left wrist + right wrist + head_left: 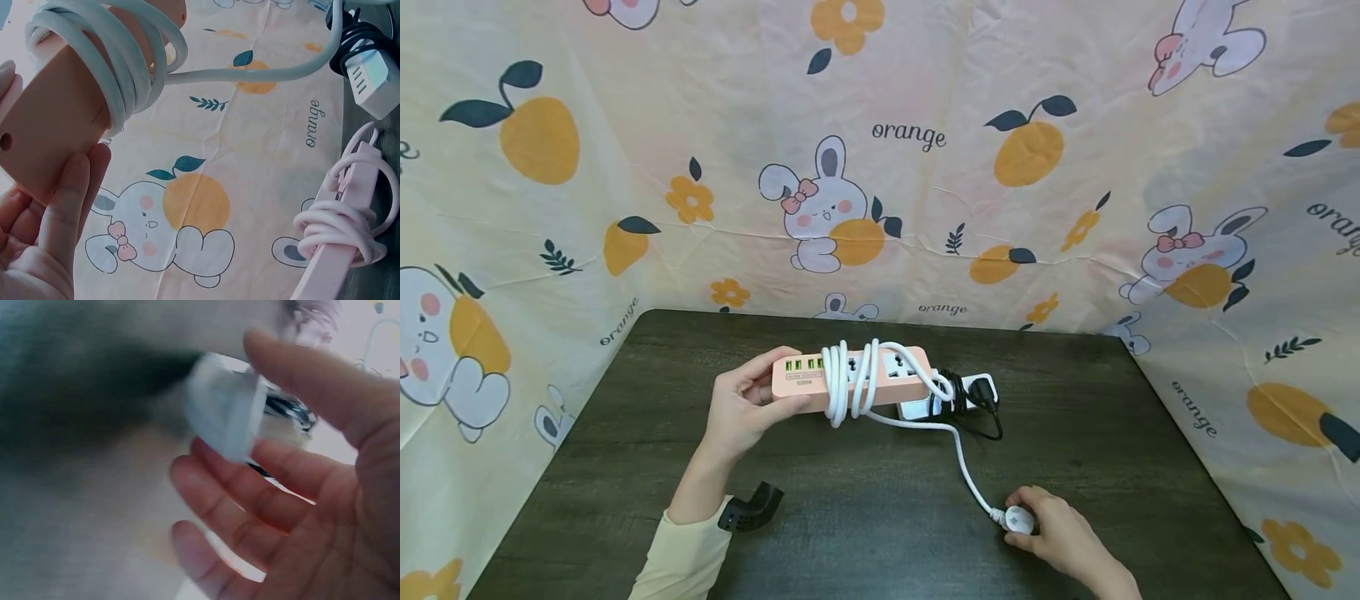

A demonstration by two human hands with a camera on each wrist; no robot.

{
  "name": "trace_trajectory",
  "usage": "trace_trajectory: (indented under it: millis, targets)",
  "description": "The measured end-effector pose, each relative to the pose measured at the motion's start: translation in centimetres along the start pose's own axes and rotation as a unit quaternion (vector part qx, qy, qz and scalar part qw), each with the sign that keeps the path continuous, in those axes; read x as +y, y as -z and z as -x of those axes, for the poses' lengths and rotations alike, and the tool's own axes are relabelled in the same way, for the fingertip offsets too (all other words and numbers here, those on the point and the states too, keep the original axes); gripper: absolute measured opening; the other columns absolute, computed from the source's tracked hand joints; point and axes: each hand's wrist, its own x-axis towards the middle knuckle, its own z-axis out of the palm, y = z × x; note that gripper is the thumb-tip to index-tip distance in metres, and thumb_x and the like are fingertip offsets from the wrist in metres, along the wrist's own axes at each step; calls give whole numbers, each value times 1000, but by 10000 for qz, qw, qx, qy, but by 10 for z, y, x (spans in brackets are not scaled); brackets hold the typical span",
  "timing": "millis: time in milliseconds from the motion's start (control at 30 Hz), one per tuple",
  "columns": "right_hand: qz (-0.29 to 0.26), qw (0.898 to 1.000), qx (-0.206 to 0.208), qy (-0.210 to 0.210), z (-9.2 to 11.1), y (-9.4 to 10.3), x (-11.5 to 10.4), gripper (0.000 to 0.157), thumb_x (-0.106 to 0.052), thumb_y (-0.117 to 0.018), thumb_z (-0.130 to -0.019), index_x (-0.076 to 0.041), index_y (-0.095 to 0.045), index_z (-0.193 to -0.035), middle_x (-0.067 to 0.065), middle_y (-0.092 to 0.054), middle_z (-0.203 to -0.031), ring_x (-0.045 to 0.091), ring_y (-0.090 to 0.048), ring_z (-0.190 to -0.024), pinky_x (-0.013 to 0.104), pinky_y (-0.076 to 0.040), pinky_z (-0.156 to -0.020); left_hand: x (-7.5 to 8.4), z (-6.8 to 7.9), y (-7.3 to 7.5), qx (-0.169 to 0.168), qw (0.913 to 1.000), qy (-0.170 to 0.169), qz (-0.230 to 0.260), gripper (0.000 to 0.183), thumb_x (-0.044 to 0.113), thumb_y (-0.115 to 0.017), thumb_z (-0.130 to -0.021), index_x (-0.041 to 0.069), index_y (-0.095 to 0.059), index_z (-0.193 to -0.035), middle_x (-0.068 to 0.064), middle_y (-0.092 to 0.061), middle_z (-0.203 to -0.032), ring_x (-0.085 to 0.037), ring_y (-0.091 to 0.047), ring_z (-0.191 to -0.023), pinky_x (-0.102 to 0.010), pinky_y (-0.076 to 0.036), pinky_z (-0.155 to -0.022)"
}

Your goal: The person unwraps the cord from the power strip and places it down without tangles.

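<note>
My left hand point(741, 408) grips the left end of a peach-coloured power strip point(801, 382), thumb along the front edge. Several loops of thick white cord point(837, 383) are wound round the strip's middle. From them the cord runs down to the right and ends in a round white plug point(1019, 520). My right hand point(1063, 533) pinches that plug between thumb and fingers; its prongs are hidden in the head view. The right wrist view shows the plug blurred, the other fingers loosely bent below it.
Behind the held strip, a white power strip point(917, 410) wrapped in black cord lies on the dark wood table point(850, 517). The left wrist view also shows a pink power strip point(340, 256) with pink cord. A cloth point(730, 108) printed with rabbits and oranges hangs around the table.
</note>
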Motion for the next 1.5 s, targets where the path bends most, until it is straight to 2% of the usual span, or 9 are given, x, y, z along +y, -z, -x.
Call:
trace_trajectory:
  millis: [133, 300, 500, 700, 833, 1033, 1200, 1333, 1500]
  targets:
    - [-64, 9978, 416, 521, -14, 14, -16, 36, -28, -77, -76, -9, -63, -104, -1, -60, -97, 20, -61, -87, 32, -51, -68, 0, 0, -2, -5, 10000, 38, -38, 47, -22, -69, -67, -20, -54, -111, -3, -66, -98, -13, -65, -78, -23, -55, -67]
    - [-468, 9806, 1233, 1449, -52, 21, -49, 34, -11, -73, -80, -3, -63, -112, 8, -62, -107, 24, -61, -96, 40, -53, -74, 1, 0, -3, -5, 9999, -8, -113, 47, -23, -69, -66, -19, -55, -111, -3, -66, -98, -12, -65, -78, -22, -55, -67]
    - [-530, 9755, 1063, 1850, -93, 15, -79, 39, -12, -68, -86, -1, -58, -122, 12, -63, -116, 27, -60, -105, 42, -51, -81, 1, 1, -4, -84, 9999, 14, -82, 48, -22, -69, -67, -20, -54, -112, -3, -65, -101, -13, -65, -79, -23, -55, -68]
    - [-763, 9667, 963, 2244, -109, 7, -82, 21, -12, -63, -90, -4, -66, -109, 6, -68, -100, 18, -65, -90, 33, -53, -74, 0, 1, -4, -81, 10000, 34, -1, 48, -21, -70, -67, -20, -54, -112, -4, -65, -100, -14, -65, -80, -25, -55, -68]
    - [-1211, 9638, 1170, 2069, -111, 12, -79, 10, -8, -64, -88, -4, -69, -95, 1, -65, -84, 9, -57, -71, 25, -50, -60, 0, 1, -1, -72, 10000, 32, 26, 47, -21, -70, -67, -20, -54, -112, -6, -65, -99, -14, -64, -79, -23, -55, -67]
    - [-1612, 9653, 1851, 893, -106, 37, -75, 7, -8, -66, -87, -1, -69, -86, 2, -61, -72, 7, -45, -59, 22, -39, -51, -3, 3, 2, -336, 9994, -46, -62, 49, -21, -70, -67, -20, -54, -113, -3, -65, -101, -11, -63, -80, -21, -54, -68]
    - [-2698, 9361, 2232, 346, -90, 67, -74, 21, -13, -56, -94, 3, -70, -99, 0, -48, -58, 7, -32, -47, 25, -26, -40, -8, 6, 0, -532, 9978, 18, -408, 52, -19, -73, -65, -20, -54, -114, -18, -63, -108, -10, -65, -83, -21, -54, -72]
    - [-2826, 9272, 2306, 852, -69, 84, -73, 21, -9, -52, -96, 2, -69, -95, -5, -40, -56, 9, -26, -44, 29, -24, -36, -12, 6, 0, -378, 9967, 71, -708, 54, -20, -74, -64, -17, -56, -114, -29, -60, -108, -9, -64, -86, -21, -54, -72]
    - [-2424, 9299, 1697, 2184, -46, 94, -66, 22, 8, -52, -91, -6, -69, -89, -4, -56, -70, 10, -39, -52, 27, -35, -43, -16, 6, 3, 73, 9976, 34, -687, 52, -24, -71, -63, -15, -58, -113, -10, -64, -104, -10, -62, -84, -20, -54, -67]
